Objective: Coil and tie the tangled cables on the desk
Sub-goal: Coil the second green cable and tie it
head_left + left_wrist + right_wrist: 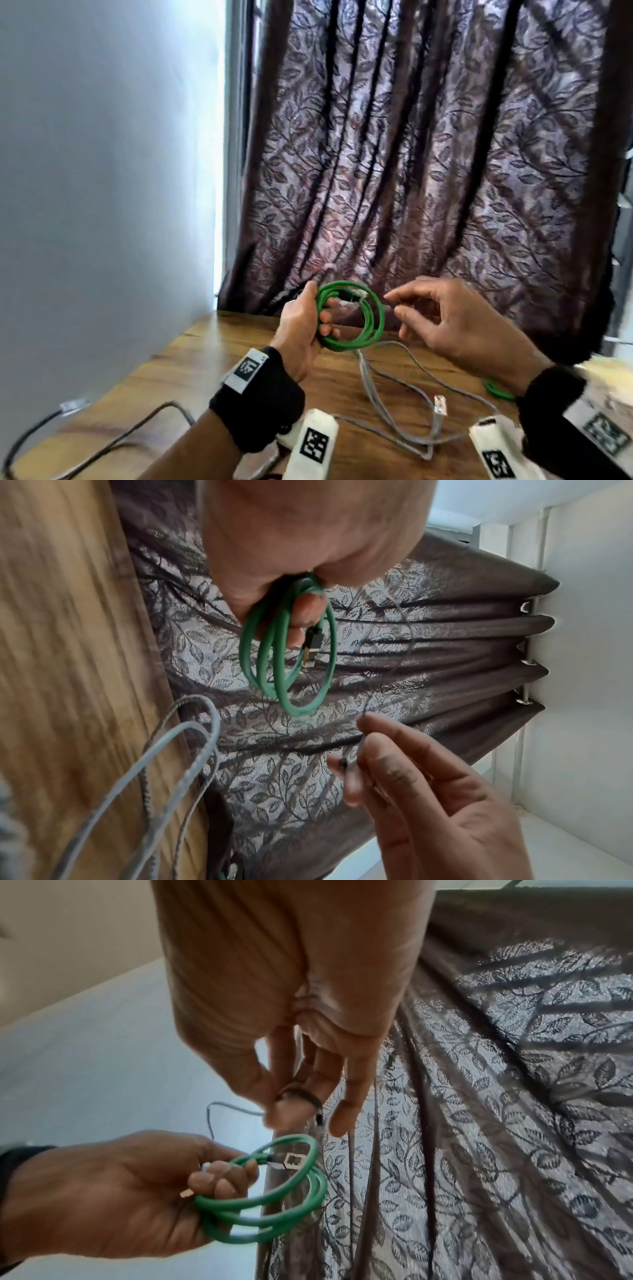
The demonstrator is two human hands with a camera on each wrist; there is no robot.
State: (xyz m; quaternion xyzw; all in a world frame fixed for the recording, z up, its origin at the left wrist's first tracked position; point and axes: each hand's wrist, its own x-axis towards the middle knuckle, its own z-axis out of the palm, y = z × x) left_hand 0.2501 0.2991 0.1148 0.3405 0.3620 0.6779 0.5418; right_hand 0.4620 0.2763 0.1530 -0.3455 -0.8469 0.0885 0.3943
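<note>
My left hand (301, 329) grips a green cable (346, 344) wound into a small coil and holds it upright above the wooden desk (239, 342). The cable's metal plug (356, 294) lies across the top of the coil. My right hand (455, 322) hovers just right of the coil, a little apart from it. In the right wrist view its thumb and fingers (287, 1112) pinch a thin dark tie (298, 1093) looped round a fingertip, with a fine strand trailing left. The left wrist view shows the coil (301, 710) hanging from my left hand's fingers.
Loose grey cables (387, 411) with a clear plug (439, 404) sprawl on the desk below my hands. A darker cable (137, 428) runs along the left front. A bit of green cable (496, 392) shows under my right wrist. A patterned curtain (428, 154) hangs behind; a wall stands left.
</note>
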